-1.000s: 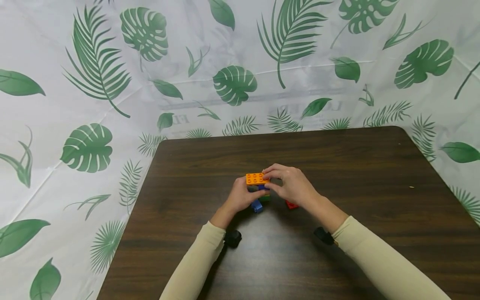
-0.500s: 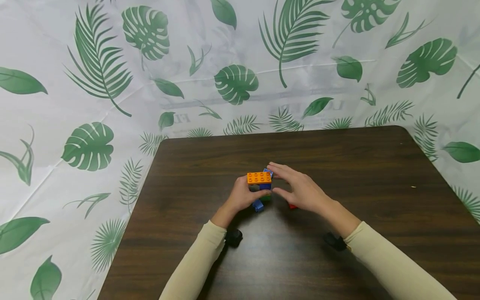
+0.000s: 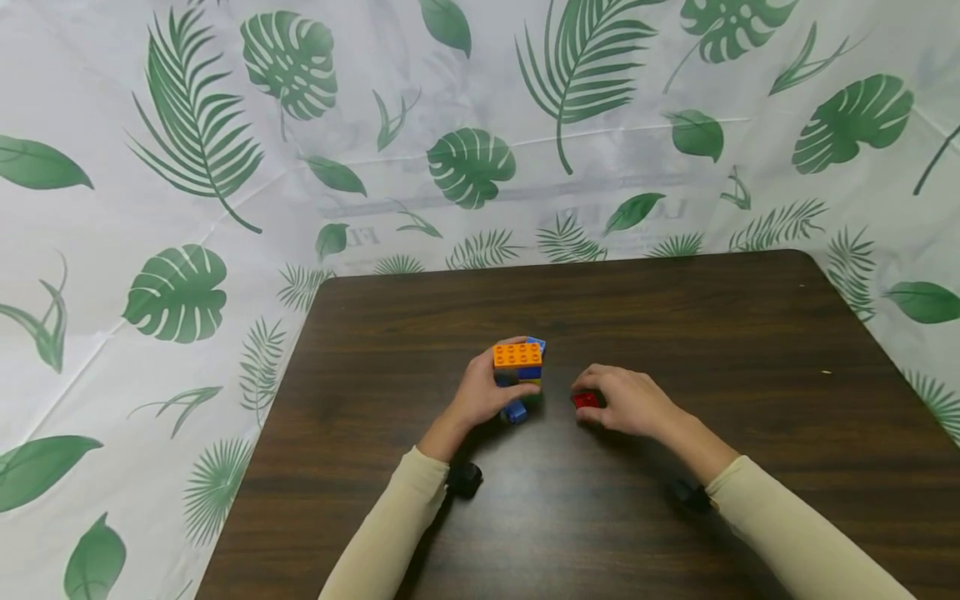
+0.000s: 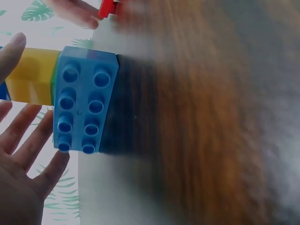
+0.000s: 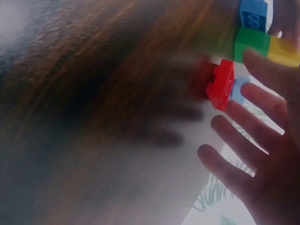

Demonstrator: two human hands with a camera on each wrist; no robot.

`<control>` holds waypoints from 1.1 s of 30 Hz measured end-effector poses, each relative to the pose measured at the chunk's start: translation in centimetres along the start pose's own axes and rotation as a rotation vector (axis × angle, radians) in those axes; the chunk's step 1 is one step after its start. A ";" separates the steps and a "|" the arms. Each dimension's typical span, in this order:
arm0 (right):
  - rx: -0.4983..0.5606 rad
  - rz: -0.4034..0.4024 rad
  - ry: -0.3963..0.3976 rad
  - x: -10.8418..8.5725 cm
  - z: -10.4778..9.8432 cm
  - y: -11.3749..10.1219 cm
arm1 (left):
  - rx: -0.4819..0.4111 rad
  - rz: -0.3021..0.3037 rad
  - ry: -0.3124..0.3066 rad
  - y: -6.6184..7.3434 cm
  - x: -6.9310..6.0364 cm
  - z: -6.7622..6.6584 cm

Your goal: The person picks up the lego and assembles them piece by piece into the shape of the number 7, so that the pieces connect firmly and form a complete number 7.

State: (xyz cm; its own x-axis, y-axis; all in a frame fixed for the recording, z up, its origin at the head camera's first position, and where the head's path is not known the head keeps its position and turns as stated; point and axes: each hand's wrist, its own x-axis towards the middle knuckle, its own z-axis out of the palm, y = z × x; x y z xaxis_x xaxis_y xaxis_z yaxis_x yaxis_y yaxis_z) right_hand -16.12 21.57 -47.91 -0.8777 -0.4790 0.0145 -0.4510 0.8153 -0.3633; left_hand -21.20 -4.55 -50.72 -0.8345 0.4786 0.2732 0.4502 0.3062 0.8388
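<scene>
My left hand (image 3: 480,390) holds an upright stack of toy building bricks, thumb in front and fingers behind. An orange brick (image 3: 517,355) tops it, above a dark blue brick (image 3: 530,372); the left wrist view shows a yellow brick (image 4: 33,77) and a strip of green lower down. Beside the stack's foot lies a blue brick (image 4: 79,98), its studs facing that camera. My right hand (image 3: 633,402) is at a small red brick (image 3: 586,400) to the right. Its thumb and fingers are around the red brick, spread fairly straight in the right wrist view; contact is unclear.
Another blue brick (image 3: 537,343) shows partly behind the stack. The dark wooden table (image 3: 675,325) reaches to a white sheet (image 3: 480,100) printed with green leaves, which hangs behind and at the sides. A black wrist camera (image 3: 467,480) sits at the left wrist.
My right hand has left the orange brick, opened, and moved down and right to the red brick. The left hand stays at the stack.
</scene>
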 end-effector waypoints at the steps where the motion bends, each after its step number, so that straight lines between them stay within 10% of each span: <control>1: -0.006 -0.009 -0.006 -0.1 0.1 0.1 | -0.006 -0.009 0.004 0.0 -0.2 -0.1; 11: -0.002 0.001 -0.049 -0.2 0.8 0.4 | 0.092 -0.168 0.014 0.2 -3.4 -1.4; 22: 0.405 -0.079 -0.085 0.7 1.2 -2.8 | 0.029 -0.373 -0.011 2.2 -6.5 -2.0; 33: 0.579 -0.083 0.000 1.3 3.4 -6.3 | -0.127 -0.353 -0.027 3.9 -8.3 -0.8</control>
State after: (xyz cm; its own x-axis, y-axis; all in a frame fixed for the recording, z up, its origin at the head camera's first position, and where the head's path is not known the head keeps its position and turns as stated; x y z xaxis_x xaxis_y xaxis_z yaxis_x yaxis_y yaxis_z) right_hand -13.86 14.70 -48.78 -0.8433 -0.5335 0.0643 -0.3556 0.4643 -0.8111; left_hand -12.74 -8.01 -49.29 -0.9218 0.3839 -0.0538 0.0924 0.3524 0.9313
